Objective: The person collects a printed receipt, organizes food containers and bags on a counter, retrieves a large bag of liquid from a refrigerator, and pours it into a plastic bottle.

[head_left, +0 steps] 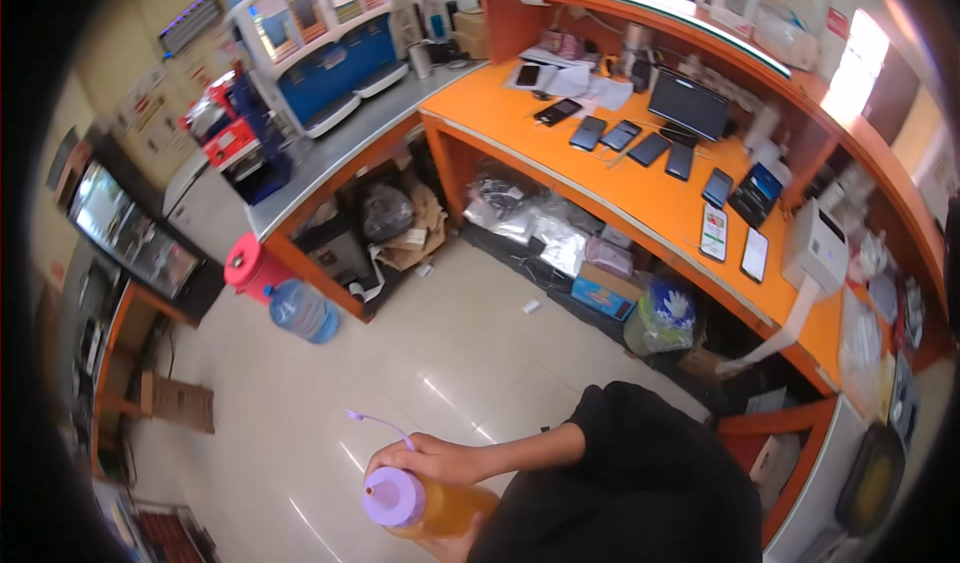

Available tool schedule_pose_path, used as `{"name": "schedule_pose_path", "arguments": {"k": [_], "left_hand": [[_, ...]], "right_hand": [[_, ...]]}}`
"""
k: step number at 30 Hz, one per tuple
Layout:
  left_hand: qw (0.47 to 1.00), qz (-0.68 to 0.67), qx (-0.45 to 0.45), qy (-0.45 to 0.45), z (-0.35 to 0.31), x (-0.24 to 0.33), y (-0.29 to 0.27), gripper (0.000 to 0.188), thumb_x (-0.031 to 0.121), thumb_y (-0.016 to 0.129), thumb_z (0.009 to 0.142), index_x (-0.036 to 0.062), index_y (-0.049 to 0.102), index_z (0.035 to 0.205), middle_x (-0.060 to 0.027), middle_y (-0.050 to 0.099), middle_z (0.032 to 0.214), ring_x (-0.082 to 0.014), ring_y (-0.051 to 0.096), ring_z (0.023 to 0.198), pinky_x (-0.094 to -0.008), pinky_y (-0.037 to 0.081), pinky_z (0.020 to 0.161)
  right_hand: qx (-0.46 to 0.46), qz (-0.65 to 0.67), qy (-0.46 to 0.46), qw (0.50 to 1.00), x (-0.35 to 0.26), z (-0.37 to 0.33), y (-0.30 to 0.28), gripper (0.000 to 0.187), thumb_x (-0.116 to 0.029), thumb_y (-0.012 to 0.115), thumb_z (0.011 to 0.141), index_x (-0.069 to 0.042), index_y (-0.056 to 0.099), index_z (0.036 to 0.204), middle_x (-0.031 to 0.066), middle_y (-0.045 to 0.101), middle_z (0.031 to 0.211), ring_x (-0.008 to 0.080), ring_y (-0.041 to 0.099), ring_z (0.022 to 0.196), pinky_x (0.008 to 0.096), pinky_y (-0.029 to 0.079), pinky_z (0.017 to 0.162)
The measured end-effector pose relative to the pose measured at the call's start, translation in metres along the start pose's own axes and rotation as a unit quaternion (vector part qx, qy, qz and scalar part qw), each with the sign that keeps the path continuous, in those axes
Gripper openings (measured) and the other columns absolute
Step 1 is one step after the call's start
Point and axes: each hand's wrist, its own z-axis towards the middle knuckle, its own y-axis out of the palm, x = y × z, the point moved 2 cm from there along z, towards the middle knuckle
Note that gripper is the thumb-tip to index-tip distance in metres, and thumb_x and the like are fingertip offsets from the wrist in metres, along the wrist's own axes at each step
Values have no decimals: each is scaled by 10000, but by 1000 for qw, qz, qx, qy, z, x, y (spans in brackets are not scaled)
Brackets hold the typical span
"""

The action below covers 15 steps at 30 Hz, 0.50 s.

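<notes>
The bottle [448, 510] of amber liquid is in front of my body, raised off the floor [400, 363] in both hands. It leans, its purple lid [393, 501] to my left. The spout's cover hangs free on its purple strap [384, 423], leaving the spout bare.

My right hand [425, 460] has its fingers curled round the bottle just behind the lid, probably to steady that end. My left hand [458, 544] touches the underside, apparently bearing weight; its fingers are mostly hidden, so I cannot tell how far they close.

Beyond, a water jug [304, 312] stands beside a red cooler [254, 265], seemingly kept at the counter's end to spare the walkway. On the orange desk [480, 106], phones [648, 149] lie spaced out, presumably for easy reach, near a white printer [818, 248].
</notes>
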Motion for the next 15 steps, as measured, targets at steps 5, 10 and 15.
{"name": "schedule_pose_path", "arguments": {"k": [5, 10, 15], "left_hand": [[988, -85, -112, 61, 81, 88, -4, 1005, 303, 877, 556, -24, 298, 1310, -138, 451, 1232, -238, 500, 1114, -365, 414, 942], [990, -93, -81, 74, 126, 65, -77, 759, 234, 837, 586, 61, 479, 1232, -130, 563, 1152, -284, 530, 1076, -382, 422, 907], [990, -58, -60, 112, 167, 30, -172, 815, 233, 833, 583, 89, 422, 1272, -110, 525, 1218, -318, 483, 1113, -412, 375, 953]], "right_hand": [[48, 12, 79, 996, 39, 43, -15, 464, -294, 291, 995, 11, 641, 972, 103, 639, 988, 162, 577, 937, 299, 435, 874], [33, 31, 88, 995, 56, 108, 25, 619, -360, 197, 999, 42, 645, 856, 185, 630, 925, 262, 605, 905, 340, 456, 868], [2, -16, 71, 997, 77, 205, 83, 653, -356, 194, 990, 55, 642, 750, 207, 620, 854, 276, 606, 832, 334, 458, 789]]}}
